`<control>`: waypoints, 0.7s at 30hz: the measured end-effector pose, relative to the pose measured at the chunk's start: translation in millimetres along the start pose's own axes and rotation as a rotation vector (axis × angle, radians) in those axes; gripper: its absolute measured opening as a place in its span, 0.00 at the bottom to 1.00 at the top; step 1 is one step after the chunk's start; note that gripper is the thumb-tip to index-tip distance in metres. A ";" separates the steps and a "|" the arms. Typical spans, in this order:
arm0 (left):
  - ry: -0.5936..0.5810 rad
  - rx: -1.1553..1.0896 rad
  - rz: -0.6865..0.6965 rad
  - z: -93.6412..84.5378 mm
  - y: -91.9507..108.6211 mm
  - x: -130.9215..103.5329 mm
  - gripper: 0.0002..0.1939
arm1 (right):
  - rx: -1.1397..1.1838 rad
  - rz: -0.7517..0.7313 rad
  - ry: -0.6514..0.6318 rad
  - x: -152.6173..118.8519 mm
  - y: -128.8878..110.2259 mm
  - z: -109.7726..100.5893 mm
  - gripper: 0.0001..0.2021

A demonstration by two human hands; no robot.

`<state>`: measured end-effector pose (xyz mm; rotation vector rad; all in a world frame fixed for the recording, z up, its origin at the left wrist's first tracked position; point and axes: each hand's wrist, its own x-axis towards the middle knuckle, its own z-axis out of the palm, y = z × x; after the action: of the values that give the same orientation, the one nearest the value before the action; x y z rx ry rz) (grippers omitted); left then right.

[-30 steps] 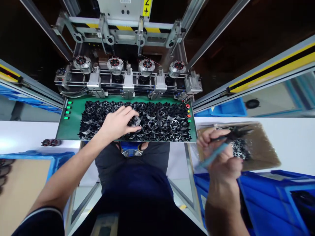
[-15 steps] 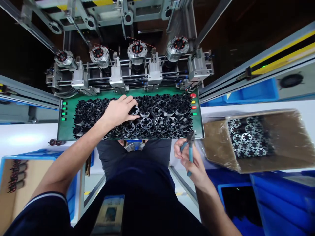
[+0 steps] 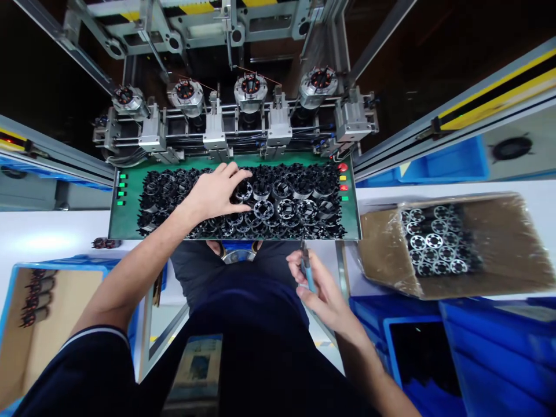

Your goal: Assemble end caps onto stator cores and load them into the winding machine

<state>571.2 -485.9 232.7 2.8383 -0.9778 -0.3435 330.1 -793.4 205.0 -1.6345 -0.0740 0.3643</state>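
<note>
Over the middle of the tray, my left hand (image 3: pixel 217 192) has its thumb and fingers spread apart around a black-and-silver stator core (image 3: pixel 244 190). That core rests among many others, and nothing is seen lifted in the hand. Just below the tray's front edge, my right hand (image 3: pixel 321 289) is wrapped round a pair of pliers (image 3: pixel 310 277) with blue handles. The jaws point up towards the tray edge, and part of the handles is hidden by the fingers. Packed rows of stator cores (image 3: pixel 286 209) fill most of the green tray (image 3: pixel 125 219).
Behind the tray stands a winding machine with several clamped stators (image 3: pixel 251 85) and thin copper wires. Red, yellow and green buttons (image 3: pixel 343 178) line the tray's ends. At right is a cardboard box (image 3: pixel 499 260) of bare cores; at left, a blue bin (image 3: pixel 65 265) with wound stators.
My left hand's thumb and fingers have spread wider around the core. My right hand has brought the pliers left, and their jaws have turned away from view. The camera view has shifted slightly.
</note>
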 end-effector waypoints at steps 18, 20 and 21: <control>0.359 -0.380 -0.041 22.3 -30.9 -75.5 0.42 | -0.215 0.097 -0.171 -61.2 -18.3 105.4 0.22; 0.545 -0.451 -0.118 25.6 -24.8 -111.4 0.39 | -0.229 0.083 -0.160 -63.5 -18.3 102.0 0.21; 0.621 -0.481 -0.186 33.1 -19.7 -132.0 0.34 | -0.238 0.070 -0.144 -64.3 -18.3 97.0 0.21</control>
<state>473.4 -390.0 220.0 2.3486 -0.4317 0.2527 245.4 -715.4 230.0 -1.8469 -0.1740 0.5434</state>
